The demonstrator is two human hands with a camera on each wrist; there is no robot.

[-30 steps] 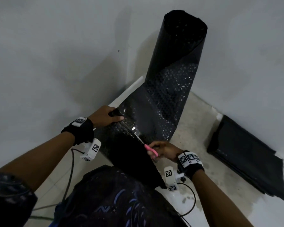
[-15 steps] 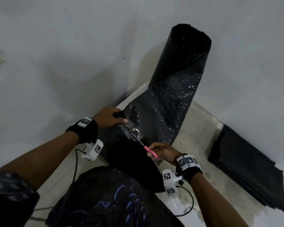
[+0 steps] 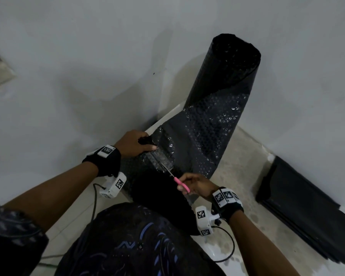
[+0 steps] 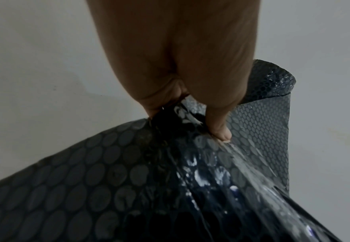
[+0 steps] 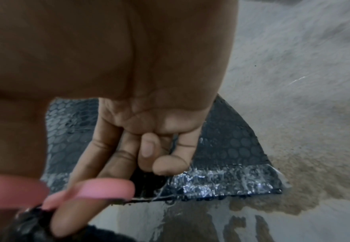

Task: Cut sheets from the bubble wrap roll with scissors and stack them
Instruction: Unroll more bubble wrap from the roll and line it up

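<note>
Floor (image 3: 247,156): 1 roll (image 3: 223,100); left hand (image 3: 133,143) pinches it, right hand (image 3: 197,184) grips 1 scissors (image 3: 179,183).

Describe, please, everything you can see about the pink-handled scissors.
The scissors are small, with pink plastic handles and thin metal blades. The right hand grips the handles, fingers through the loops. The blades point away from the person, up and to the left toward the left hand, and lie in the pulled-out black bubble wrap partway along the cut. In the right wrist view the handles are blurred. Whether the blades are open or closed is unclear.
</note>
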